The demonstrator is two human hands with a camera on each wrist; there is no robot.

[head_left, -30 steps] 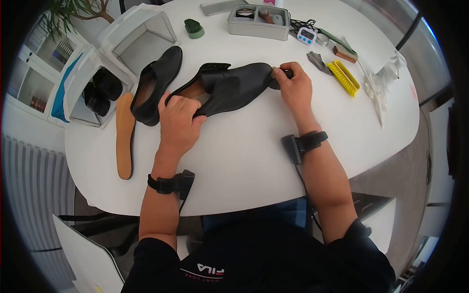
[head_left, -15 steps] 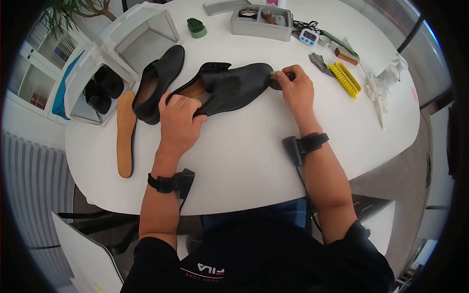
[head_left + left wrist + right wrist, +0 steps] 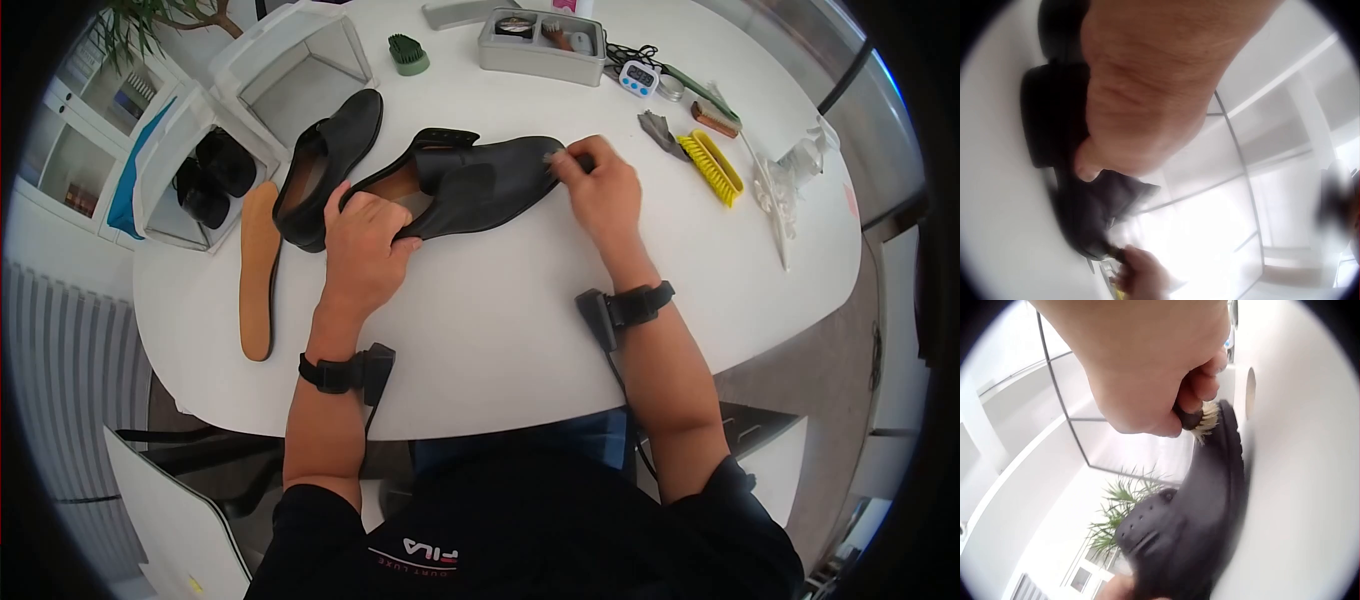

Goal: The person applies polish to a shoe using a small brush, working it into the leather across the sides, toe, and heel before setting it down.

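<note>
A black leather shoe (image 3: 500,180) lies on the table with its toe to the right. My left hand (image 3: 368,245) grips it at the heel end, thumb on the near side and fingers over the opening. In my right hand (image 3: 604,190) is a small dark-handled shoe brush (image 3: 1209,420), pinched between thumb and fingers. Its pale bristles meet the toe of the shoe in the right wrist view; the handle is mostly hidden by the fingers. The matching shoe (image 3: 352,130) stands just left of the first, beside a tan insole (image 3: 258,280).
Two white shoe boxes stand at the back left, one with black shoes (image 3: 225,160) inside. Behind lie a green brush (image 3: 408,55) and a metal tin (image 3: 540,62). On the right are a timer (image 3: 638,78), a grey cloth (image 3: 661,132), a yellow brush (image 3: 711,168) and a wooden brush (image 3: 716,120).
My right hand has shifted the brush from the tip of the toe slightly left, up onto the toe. The left hand keeps its grip on the shoe.
</note>
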